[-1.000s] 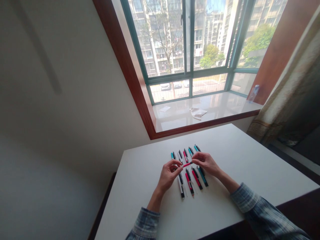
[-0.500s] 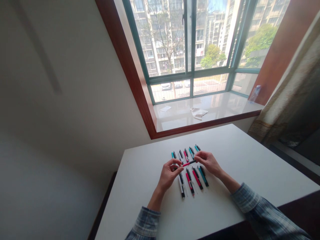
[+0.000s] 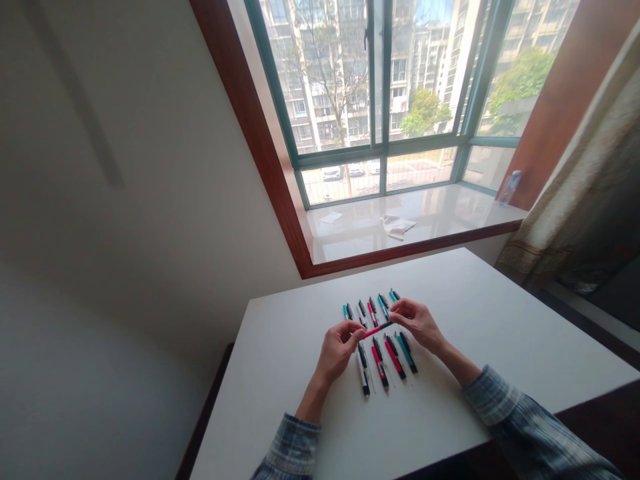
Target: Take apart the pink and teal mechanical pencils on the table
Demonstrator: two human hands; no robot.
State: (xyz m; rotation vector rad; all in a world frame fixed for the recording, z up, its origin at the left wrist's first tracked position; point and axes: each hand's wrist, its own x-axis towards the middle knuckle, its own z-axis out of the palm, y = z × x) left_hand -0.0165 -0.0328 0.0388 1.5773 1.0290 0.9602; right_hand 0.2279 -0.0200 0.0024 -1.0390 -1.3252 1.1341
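A red and black pen point(image 3: 373, 331) is stretched between my two hands, above the rows of pens. My left hand point(image 3: 339, 345) pinches its red end, and my right hand point(image 3: 414, 323) pinches its black end. Nearer to me lies a row of pen parts: a white and black set point(image 3: 363, 373), two red and black sets, one of them a red barrel point(image 3: 395, 360), and a teal set point(image 3: 407, 353). Behind the hands is a second row with teal, white and red pieces, such as a red one point(image 3: 372, 312), partly hidden by my fingers.
The pens lie on a white table point(image 3: 280, 400) against the wall. Past its far edge, a window sill point(image 3: 350, 247) holds a crumpled white cloth point(image 3: 398, 225), and a clear bottle point(image 3: 510, 188) stands at its right end. A curtain point(image 3: 545, 220) hangs on the right.
My left hand's fingers have shifted slightly on the red end, and the pen tilts a little more. My right hand stays nearly still; the pens on the table have not moved.
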